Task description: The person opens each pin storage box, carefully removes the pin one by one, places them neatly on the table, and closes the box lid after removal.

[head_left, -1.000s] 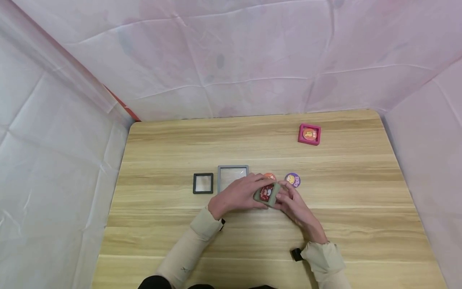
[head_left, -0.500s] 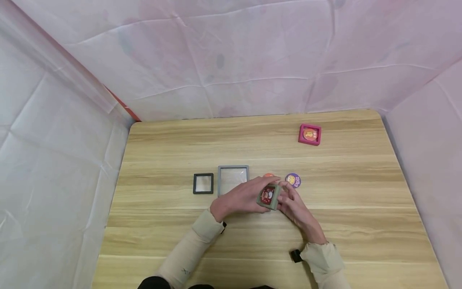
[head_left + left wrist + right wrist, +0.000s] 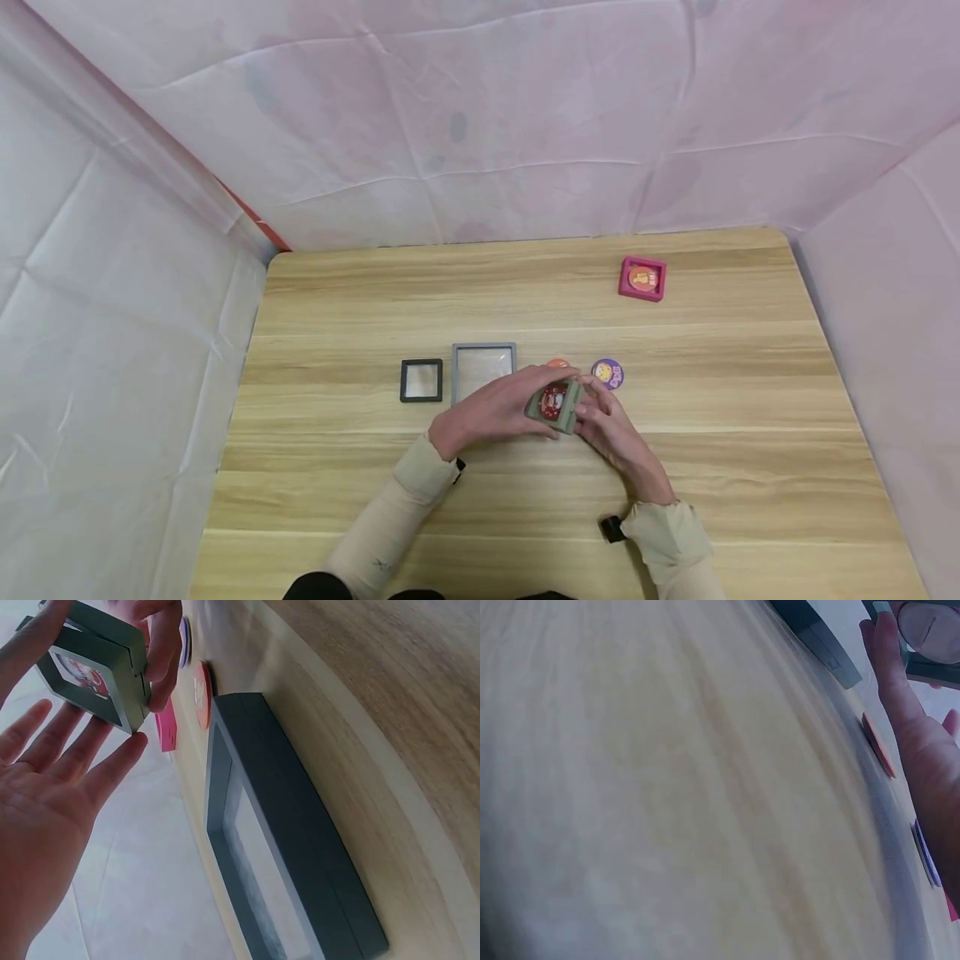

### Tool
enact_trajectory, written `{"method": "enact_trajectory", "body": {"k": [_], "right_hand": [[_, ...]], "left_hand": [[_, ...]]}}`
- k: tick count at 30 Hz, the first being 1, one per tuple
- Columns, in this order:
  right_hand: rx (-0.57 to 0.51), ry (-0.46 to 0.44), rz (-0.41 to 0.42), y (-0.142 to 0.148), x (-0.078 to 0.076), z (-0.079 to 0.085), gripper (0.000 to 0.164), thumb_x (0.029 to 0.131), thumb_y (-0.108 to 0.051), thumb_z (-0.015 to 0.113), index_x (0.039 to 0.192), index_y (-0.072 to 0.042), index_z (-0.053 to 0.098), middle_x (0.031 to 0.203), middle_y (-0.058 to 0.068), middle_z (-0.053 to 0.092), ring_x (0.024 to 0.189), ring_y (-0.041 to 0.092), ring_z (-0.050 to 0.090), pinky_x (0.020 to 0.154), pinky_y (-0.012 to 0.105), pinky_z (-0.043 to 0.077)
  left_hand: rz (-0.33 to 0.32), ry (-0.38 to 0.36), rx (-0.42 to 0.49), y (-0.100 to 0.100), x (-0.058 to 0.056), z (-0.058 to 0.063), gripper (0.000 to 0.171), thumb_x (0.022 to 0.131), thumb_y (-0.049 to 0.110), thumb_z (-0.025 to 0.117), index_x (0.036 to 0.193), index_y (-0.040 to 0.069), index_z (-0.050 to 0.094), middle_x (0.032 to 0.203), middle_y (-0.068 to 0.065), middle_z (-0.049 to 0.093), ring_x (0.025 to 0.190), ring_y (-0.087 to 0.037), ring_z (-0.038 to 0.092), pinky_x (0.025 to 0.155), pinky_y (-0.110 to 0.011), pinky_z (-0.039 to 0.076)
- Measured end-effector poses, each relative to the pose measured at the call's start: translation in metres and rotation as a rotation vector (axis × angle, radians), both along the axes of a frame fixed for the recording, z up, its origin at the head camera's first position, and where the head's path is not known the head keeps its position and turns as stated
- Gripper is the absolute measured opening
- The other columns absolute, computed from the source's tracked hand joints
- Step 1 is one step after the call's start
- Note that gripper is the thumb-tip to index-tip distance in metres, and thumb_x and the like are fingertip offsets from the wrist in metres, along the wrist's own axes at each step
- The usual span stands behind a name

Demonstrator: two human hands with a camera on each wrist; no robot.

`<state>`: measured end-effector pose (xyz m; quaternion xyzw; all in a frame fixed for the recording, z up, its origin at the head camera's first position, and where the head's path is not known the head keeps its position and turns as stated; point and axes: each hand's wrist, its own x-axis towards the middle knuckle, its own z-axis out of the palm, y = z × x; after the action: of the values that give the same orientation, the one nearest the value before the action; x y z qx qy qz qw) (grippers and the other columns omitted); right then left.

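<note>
Above the table, both hands hold a small green display frame with a round red badge inside. My left hand grips it from the left, thumb on one side and fingertips on the other. My right hand pinches its right edge. A thin gap runs along the seam of the green frame in the left wrist view. Behind the hands lies an orange badge, partly covered, with a purple badge to its right. The right wrist view shows the badge's plain back.
A larger grey display frame lies flat beside the left hand, partly hidden by it. Left of that is a small black display frame. A magenta display frame holding an orange badge stands near the table's far edge.
The green frame shifted slightly right and tilted, then came back a little left. Both hands kept hold of it, with the left fingers shifting slightly. Things on the table stayed put.
</note>
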<state>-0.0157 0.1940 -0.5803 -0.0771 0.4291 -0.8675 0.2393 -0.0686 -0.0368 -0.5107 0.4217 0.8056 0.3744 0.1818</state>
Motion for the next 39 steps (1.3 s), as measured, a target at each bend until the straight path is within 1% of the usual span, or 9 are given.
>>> {"method": "enact_trajectory", "body": {"k": [8,13,17,21,24,29,32,35,39], "right_hand": [[-0.025,0.044,0.037,-0.007,0.002,-0.003,0.043,0.103,0.009,0.038,0.141,-0.01,0.045,0.132,0.004,0.066,0.115,0.016,0.068,0.093,0.03,0.062],[0.14,0.062,-0.032,-0.011,0.007,-0.004,0.045,0.102,0.008,0.047,0.143,-0.008,0.047,0.139,0.0,0.063,0.123,0.015,0.066,0.098,0.028,0.059],[0.263,0.112,-0.088,-0.015,0.011,-0.003,0.046,0.098,0.01,0.055,0.142,0.003,0.047,0.139,-0.005,0.063,0.121,0.011,0.067,0.1,0.025,0.058],[0.33,0.201,-0.075,-0.019,0.013,-0.001,0.052,0.095,0.009,0.06,0.144,0.009,0.041,0.138,-0.007,0.064,0.115,0.01,0.069,0.099,0.022,0.058],[0.371,0.242,-0.026,-0.023,0.016,0.003,0.059,0.093,0.007,0.065,0.146,0.007,0.041,0.137,0.005,0.064,0.113,0.01,0.069,0.097,0.022,0.059],[0.496,0.298,0.033,-0.032,0.023,0.011,0.078,0.082,-0.002,0.081,0.15,-0.004,0.042,0.127,0.032,0.063,0.109,0.02,0.07,0.095,0.039,0.061],[0.646,0.38,0.031,-0.041,0.026,0.013,0.084,0.076,-0.016,0.088,0.15,-0.014,0.046,0.12,0.025,0.071,0.104,0.024,0.071,0.093,0.046,0.06],[0.793,0.481,0.002,-0.052,0.029,0.013,0.084,0.073,-0.03,0.09,0.146,-0.02,0.05,0.114,0.011,0.075,0.099,0.024,0.073,0.089,0.045,0.06],[0.871,0.57,-0.017,-0.065,0.033,0.011,0.082,0.074,-0.034,0.089,0.146,-0.021,0.051,0.11,0.003,0.075,0.094,0.022,0.073,0.084,0.044,0.062]], "left_hand": [[0.024,-0.013,0.001,-0.011,0.006,0.002,0.09,0.08,0.029,0.086,0.156,0.019,0.039,0.15,-0.001,0.056,0.133,-0.016,0.053,0.113,-0.037,0.05],[0.063,0.029,-0.055,-0.019,0.013,0.001,0.087,0.082,0.033,0.084,0.156,0.021,0.04,0.152,0.002,0.055,0.137,-0.015,0.051,0.114,-0.037,0.049],[0.085,0.057,-0.095,-0.027,0.018,0.0,0.086,0.083,0.034,0.083,0.156,0.02,0.04,0.153,0.002,0.055,0.137,-0.016,0.052,0.116,-0.039,0.048],[0.097,0.073,-0.11,-0.035,0.023,-0.003,0.088,0.083,0.032,0.084,0.157,0.021,0.038,0.149,0.001,0.058,0.133,-0.016,0.055,0.114,-0.039,0.049],[0.111,0.095,-0.123,-0.04,0.028,-0.004,0.089,0.082,0.031,0.085,0.157,0.018,0.038,0.146,-0.001,0.06,0.131,-0.017,0.057,0.11,-0.038,0.052],[0.135,0.113,-0.139,-0.052,0.04,-0.001,0.089,0.082,0.031,0.084,0.157,0.016,0.038,0.145,-0.002,0.061,0.132,-0.017,0.056,0.112,-0.036,0.051],[0.151,0.119,-0.135,-0.059,0.047,0.0,0.089,0.082,0.029,0.084,0.157,0.015,0.039,0.146,-0.003,0.06,0.134,-0.017,0.055,0.114,-0.037,0.05],[0.158,0.131,-0.126,-0.067,0.054,0.0,0.089,0.082,0.029,0.084,0.157,0.014,0.038,0.148,-0.005,0.059,0.135,-0.018,0.055,0.115,-0.038,0.049],[0.169,0.134,-0.12,-0.079,0.062,-0.002,0.09,0.082,0.031,0.084,0.157,0.013,0.037,0.149,-0.004,0.058,0.136,-0.019,0.055,0.116,-0.039,0.048]]}}
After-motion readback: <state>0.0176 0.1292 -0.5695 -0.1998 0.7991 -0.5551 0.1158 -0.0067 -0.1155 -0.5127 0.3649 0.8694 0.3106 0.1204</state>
